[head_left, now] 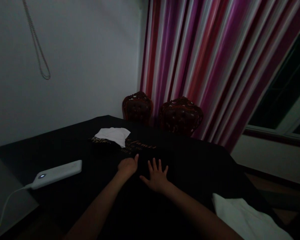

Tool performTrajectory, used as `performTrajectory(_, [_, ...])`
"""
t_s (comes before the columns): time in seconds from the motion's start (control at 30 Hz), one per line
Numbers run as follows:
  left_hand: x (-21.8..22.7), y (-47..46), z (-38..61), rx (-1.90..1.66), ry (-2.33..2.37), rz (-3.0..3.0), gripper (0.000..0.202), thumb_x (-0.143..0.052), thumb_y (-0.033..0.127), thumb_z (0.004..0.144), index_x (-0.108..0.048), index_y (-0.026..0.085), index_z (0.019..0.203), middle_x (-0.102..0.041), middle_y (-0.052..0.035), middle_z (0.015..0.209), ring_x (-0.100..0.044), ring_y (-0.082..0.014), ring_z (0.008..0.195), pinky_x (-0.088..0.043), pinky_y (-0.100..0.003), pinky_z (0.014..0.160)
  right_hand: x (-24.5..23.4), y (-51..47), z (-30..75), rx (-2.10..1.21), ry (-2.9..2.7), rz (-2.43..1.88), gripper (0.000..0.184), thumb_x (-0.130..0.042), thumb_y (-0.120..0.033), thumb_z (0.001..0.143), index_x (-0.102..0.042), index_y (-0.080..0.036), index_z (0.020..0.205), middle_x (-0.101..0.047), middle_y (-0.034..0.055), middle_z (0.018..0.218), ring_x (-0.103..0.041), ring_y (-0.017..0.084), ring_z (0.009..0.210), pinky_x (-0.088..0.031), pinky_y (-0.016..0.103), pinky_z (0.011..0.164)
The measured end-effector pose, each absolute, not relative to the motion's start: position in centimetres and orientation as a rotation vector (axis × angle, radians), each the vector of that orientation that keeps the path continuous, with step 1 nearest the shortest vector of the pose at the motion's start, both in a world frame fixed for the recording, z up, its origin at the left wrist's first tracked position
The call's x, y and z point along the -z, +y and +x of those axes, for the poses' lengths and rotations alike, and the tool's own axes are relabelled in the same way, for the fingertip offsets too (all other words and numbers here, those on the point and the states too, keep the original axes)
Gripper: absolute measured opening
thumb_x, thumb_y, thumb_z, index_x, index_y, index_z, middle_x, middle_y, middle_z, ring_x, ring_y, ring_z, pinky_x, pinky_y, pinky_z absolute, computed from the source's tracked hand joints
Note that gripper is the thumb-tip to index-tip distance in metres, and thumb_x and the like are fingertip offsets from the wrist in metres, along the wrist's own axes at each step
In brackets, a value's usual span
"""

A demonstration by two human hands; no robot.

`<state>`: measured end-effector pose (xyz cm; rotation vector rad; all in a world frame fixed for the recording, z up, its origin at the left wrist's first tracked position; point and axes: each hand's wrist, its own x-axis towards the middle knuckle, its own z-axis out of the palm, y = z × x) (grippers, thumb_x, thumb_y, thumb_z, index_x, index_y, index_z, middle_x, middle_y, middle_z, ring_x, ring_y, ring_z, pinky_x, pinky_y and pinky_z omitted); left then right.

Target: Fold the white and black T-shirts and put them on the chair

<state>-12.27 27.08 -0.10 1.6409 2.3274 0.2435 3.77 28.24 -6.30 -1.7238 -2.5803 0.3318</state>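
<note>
A black cloth [165, 150] with gold lettering covers a low surface in front of me. My left hand [127, 167] rests on it with its fingers curled, and the dark fabric hides whether they pinch any of the cloth. My right hand [156, 175] lies just to the right, palm down, fingers spread and nothing in them. Closest to both hands, farther ahead, is the lettering. Beyond it lies a folded white cloth [113, 136] on a dark patterned item [100, 141].
A white power bank [56, 174] with a lit blue light and a cable lies at left. A white cloth [245, 220] sits at lower right. Several things surround the surface: two carved dark chairs [137, 107], a striped curtain [215, 60], a wall and a window.
</note>
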Motion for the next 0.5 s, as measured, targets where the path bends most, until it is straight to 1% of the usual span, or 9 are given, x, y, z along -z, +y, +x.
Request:
performTrajectory(0.03, [0.3, 28.3, -12.0, -0.214, 2.334, 1.622, 0.064, -0.024, 0.055, 0.097, -0.067, 0.007, 0.098, -0.068, -0.0191, 0.104, -0.064, -0.0274, 0.103, -0.048, -0.044, 0.090, 6.4, 28.2, 3.8, -0.316, -2.574, -1.724, 0.098, -0.021, -0.086, 0.077, -0.008, -0.023, 0.152, 0.007, 0.0102, 0.157, 0.014, 0.042, 0.140, 0.009, 0.072, 0.101])
performTrajectory(0.1, [0.5, 29.9, -11.7, -0.167, 2.325, 1.631, 0.048, -0.042, 0.052, 0.095, -0.063, 0.011, 0.105, -0.066, -0.0124, 0.109, -0.063, -0.0226, 0.102, -0.049, -0.044, 0.091, 6.3, 28.2, 3.9, -0.309, -2.573, -1.709, 0.097, -0.021, -0.085, 0.078, -0.008, -0.025, 0.152, 0.006, 0.0106, 0.157, 0.013, 0.041, 0.140, 0.009, 0.073, 0.101])
performTrajectory(0.17, [0.4, 30.8, -11.5, -0.141, 2.289, 1.688, 0.034, -0.055, 0.043, 0.091, -0.061, 0.014, 0.108, -0.064, -0.0080, 0.110, -0.062, -0.0201, 0.100, -0.051, -0.042, 0.088, 5.7, 27.8, 4.1, -0.314, -2.573, -1.693, 0.095, -0.022, -0.083, 0.080, -0.010, -0.023, 0.152, 0.004, 0.0122, 0.157, 0.011, 0.040, 0.141, 0.006, 0.072, 0.102])
performTrajectory(0.2, [0.1, 31.1, -11.3, -0.140, 2.267, 1.729, 0.031, -0.058, 0.039, 0.090, -0.061, 0.015, 0.109, -0.064, -0.0074, 0.111, -0.062, -0.0200, 0.100, -0.052, -0.041, 0.087, 5.3, 27.2, 4.1, -0.314, -2.571, -1.688, 0.093, -0.024, -0.080, 0.082, -0.012, -0.020, 0.152, 0.002, 0.0138, 0.157, 0.010, 0.040, 0.141, 0.005, 0.071, 0.104])
performTrajectory(0.3, [-1.0, 31.6, -10.2, -0.211, 2.180, 1.928, 0.030, -0.058, 0.035, 0.091, -0.058, 0.015, 0.113, -0.061, -0.0087, 0.116, -0.060, -0.0219, 0.104, -0.051, -0.044, 0.089, 4.2, 23.7, 4.3, -0.279, -2.591, -1.593, 0.089, -0.029, -0.072, 0.087, -0.021, -0.010, 0.150, -0.005, 0.0205, 0.155, 0.005, 0.040, 0.142, 0.000, 0.068, 0.107])
performTrajectory(0.37, [-1.7, 31.1, -9.0, -0.298, 2.048, 2.126, 0.030, -0.055, 0.031, 0.092, -0.056, 0.014, 0.117, -0.059, -0.0104, 0.121, -0.057, -0.0230, 0.111, -0.047, -0.045, 0.096, 4.0, 20.1, 4.4, -0.248, -2.670, -1.364, 0.088, -0.034, -0.071, 0.087, -0.025, -0.009, 0.148, -0.008, 0.0216, 0.154, 0.003, 0.040, 0.142, -0.002, 0.068, 0.108])
performTrajectory(0.4, [-1.9, 30.5, -8.4, -0.332, 1.947, 2.227, 0.030, -0.054, 0.029, 0.092, -0.056, 0.014, 0.119, -0.058, -0.0105, 0.125, -0.056, -0.0223, 0.114, -0.044, -0.043, 0.100, 4.2, 18.3, 4.6, -0.238, -2.720, -1.209, 0.084, -0.037, -0.068, 0.088, -0.027, -0.011, 0.148, -0.010, 0.0201, 0.154, 0.001, 0.040, 0.142, -0.006, 0.068, 0.109])
performTrajectory(0.43, [-2.0, 29.6, -7.8, -0.354, 1.832, 2.319, 0.032, -0.055, 0.027, 0.091, -0.054, 0.016, 0.121, -0.056, -0.0098, 0.130, -0.053, -0.0209, 0.119, -0.042, -0.039, 0.104, 4.4, 16.5, 4.9, -0.224, -2.760, -1.064, 0.075, -0.038, -0.062, 0.091, -0.028, -0.015, 0.148, -0.013, 0.0174, 0.154, -0.003, 0.039, 0.142, -0.011, 0.068, 0.109])
performTrajectory(0.5, [-1.7, 26.8, -7.5, -0.372, 1.606, 2.465, 0.044, -0.058, 0.027, 0.089, -0.048, 0.021, 0.131, -0.044, -0.0069, 0.145, -0.043, -0.0177, 0.131, -0.035, -0.031, 0.110, 5.4, 13.6, 6.0, -0.144, -2.791, -0.880, 0.052, -0.035, -0.046, 0.098, -0.035, -0.023, 0.145, -0.025, 0.0122, 0.152, -0.019, 0.037, 0.140, -0.026, 0.065, 0.107])
